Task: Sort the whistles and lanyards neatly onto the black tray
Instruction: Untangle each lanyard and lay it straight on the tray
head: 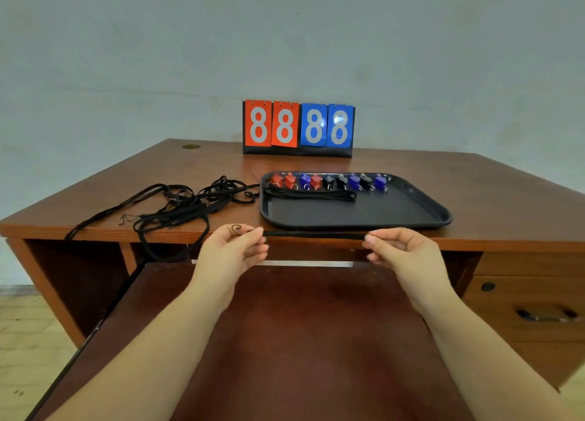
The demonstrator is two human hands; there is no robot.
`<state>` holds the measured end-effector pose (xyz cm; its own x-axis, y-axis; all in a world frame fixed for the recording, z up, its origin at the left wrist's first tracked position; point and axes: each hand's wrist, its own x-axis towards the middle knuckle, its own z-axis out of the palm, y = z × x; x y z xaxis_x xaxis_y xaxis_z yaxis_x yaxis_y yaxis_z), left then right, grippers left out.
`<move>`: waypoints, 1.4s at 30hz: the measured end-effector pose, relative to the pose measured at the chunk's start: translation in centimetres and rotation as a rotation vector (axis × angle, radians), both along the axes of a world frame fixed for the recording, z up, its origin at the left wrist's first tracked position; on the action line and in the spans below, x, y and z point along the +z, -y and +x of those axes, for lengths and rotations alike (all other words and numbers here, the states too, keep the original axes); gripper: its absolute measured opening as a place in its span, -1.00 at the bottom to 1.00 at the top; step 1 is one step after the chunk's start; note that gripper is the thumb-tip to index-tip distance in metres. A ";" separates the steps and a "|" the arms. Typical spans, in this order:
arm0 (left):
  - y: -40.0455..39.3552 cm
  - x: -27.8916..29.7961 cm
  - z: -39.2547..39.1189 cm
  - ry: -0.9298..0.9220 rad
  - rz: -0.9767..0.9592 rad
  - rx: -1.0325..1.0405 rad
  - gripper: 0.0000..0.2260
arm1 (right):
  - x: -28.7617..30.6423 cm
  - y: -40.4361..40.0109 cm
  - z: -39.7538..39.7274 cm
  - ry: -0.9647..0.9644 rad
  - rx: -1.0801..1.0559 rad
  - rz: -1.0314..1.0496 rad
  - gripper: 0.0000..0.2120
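Observation:
A black tray (411, 210) lies on the desk, right of centre. Along its far edge stands a row of several whistles (329, 181), red, blue and black. One folded black lanyard (313, 195) lies straight just in front of that row. My left hand (235, 249) and my right hand (397, 249) each pinch an end of another black lanyard (316, 234), stretched taut between them in front of the tray's near edge. A tangled pile of black lanyards (183, 203) lies on the desk left of the tray, with loops hanging over the front edge.
A flip scoreboard (299, 126) showing 8888 stands at the back of the wooden desk (493, 199) against the wall. A pulled-out dark shelf (285, 325) sits below my arms. Drawers (538, 313) are at the lower right.

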<state>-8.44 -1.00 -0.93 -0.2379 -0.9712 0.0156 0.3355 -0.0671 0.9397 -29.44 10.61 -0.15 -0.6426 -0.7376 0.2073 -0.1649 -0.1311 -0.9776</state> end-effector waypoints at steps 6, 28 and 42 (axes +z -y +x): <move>3.3 3.6 -1.2 0.409 -0.319 0.035 -0.89 | 4.3 3.2 -3.0 -0.205 -0.023 0.110 -0.93; 12.8 4.0 -6.1 1.198 -0.563 0.080 -0.72 | 4.3 13.7 -8.4 -0.661 0.035 0.565 -0.88; 10.7 6.1 6.2 1.156 -0.638 0.068 -0.90 | 5.9 11.6 3.3 -0.792 0.308 0.354 -0.91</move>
<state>-2.20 -11.66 5.22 -0.3742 -0.8796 0.2937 -0.6904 0.4757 0.5450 -26.09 -1.01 5.79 -0.1736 -0.9569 0.2328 -0.8109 0.0048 -0.5852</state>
